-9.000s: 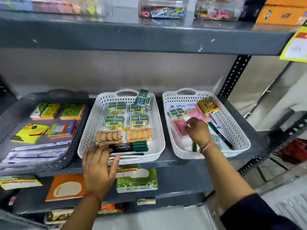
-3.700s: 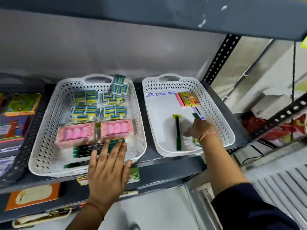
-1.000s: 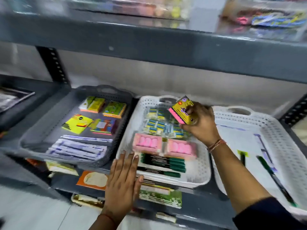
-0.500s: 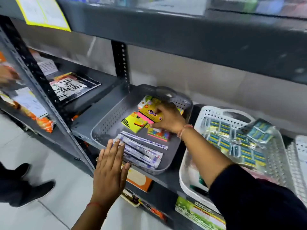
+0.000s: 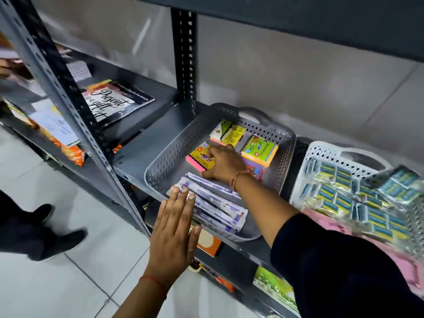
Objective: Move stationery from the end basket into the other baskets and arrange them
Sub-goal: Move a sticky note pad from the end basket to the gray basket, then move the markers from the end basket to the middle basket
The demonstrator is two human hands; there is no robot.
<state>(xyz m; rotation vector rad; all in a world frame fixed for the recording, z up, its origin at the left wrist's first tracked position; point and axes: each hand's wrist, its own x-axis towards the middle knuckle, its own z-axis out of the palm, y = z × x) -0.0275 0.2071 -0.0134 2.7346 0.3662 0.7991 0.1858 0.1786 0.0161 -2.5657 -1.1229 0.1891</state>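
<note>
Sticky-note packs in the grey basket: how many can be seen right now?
4 show clearly in the grey basket: one under the right hand at, two along the back at and, one partly hidden behind the wrist. More may be hidden.

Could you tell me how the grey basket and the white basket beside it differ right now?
The grey basket holds sticky-note pads at the back and long white sachets in front; the white basket holds blue-and-yellow packets and pink packs. The right hand rests on a yellow pad inside the grey basket, and the left hand lies flat at its front rim; neither touches the white one. Both are perforated, handled and share a shelf.
</note>
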